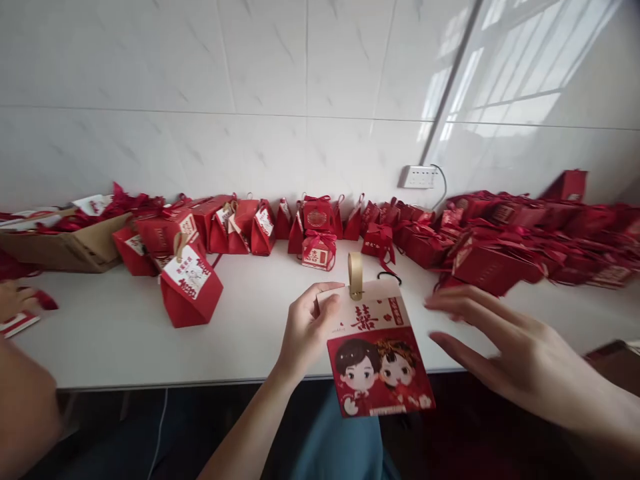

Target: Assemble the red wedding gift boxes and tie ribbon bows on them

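Note:
My left hand (pixel 311 328) pinches the upper left edge of a red and cream gift box (pixel 383 357), thumb in front. The box bears a cartoon couple and a red double-happiness character, and a gold ribbon loop (pixel 355 275) stands up from its top. It is held over the table's front edge, above my knee. My right hand (pixel 500 340) is apart from the box on its right, fingers stretched out and thumb spread, with nothing in it. A black cord (pixel 389 275) shows behind the box's top corner.
On the white table (pixel 250 333) stands a red box with a white tag (pixel 191 288). Several red boxes (pixel 317 250) line the wall, with a heap (pixel 493 257) at right. A cardboard carton (pixel 83 247) and another person's hand (pixel 17 303) are at left. A power strip (pixel 421 177) is on the wall.

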`<state>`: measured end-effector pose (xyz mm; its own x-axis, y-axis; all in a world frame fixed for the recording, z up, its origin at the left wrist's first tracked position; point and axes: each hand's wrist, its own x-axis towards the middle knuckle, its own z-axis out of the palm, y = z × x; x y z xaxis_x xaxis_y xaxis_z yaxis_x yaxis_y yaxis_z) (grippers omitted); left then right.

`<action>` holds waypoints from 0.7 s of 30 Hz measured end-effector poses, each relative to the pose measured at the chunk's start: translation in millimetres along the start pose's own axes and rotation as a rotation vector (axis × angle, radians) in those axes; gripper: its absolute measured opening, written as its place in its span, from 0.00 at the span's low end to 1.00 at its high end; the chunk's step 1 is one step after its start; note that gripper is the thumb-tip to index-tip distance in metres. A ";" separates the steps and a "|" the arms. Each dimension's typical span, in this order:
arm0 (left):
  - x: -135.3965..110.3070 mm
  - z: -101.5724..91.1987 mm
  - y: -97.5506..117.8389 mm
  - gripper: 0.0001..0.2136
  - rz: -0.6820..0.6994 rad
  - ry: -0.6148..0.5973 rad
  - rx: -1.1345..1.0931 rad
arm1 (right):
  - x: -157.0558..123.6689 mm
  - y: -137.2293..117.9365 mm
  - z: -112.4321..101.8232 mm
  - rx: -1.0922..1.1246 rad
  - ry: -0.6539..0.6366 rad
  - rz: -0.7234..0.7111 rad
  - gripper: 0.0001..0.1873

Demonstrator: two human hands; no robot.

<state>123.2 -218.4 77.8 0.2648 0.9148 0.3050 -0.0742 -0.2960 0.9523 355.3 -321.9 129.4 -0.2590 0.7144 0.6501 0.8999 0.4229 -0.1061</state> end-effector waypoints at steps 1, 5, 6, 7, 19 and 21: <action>-5.1 7.0 4.0 0.16 -0.031 -0.042 -0.064 | 11.5 -7.6 3.6 0.024 -0.020 0.004 0.13; -18.1 20.3 14.5 0.13 -0.046 -0.091 -0.121 | 38.9 -25.1 17.0 0.314 -0.184 0.214 0.11; -19.8 21.9 15.9 0.13 -0.032 -0.097 -0.094 | 40.1 -26.8 19.7 0.385 -0.228 0.257 0.11; -21.0 23.4 17.1 0.12 -0.017 -0.104 -0.065 | 39.9 -27.9 22.2 0.431 -0.248 0.284 0.11; -25.4 26.2 6.0 0.19 0.019 -0.391 -0.217 | 33.1 -16.0 15.0 0.797 0.114 0.592 0.09; -32.3 29.6 -0.6 0.25 0.093 -0.440 -0.332 | 35.2 -5.1 11.6 0.972 0.274 0.829 0.10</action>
<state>143.1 -255.9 67.0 0.6138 0.6671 0.4220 -0.3961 -0.2021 0.8957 337.5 -292.4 144.2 0.4302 0.8680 0.2479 0.1062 0.2241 -0.9688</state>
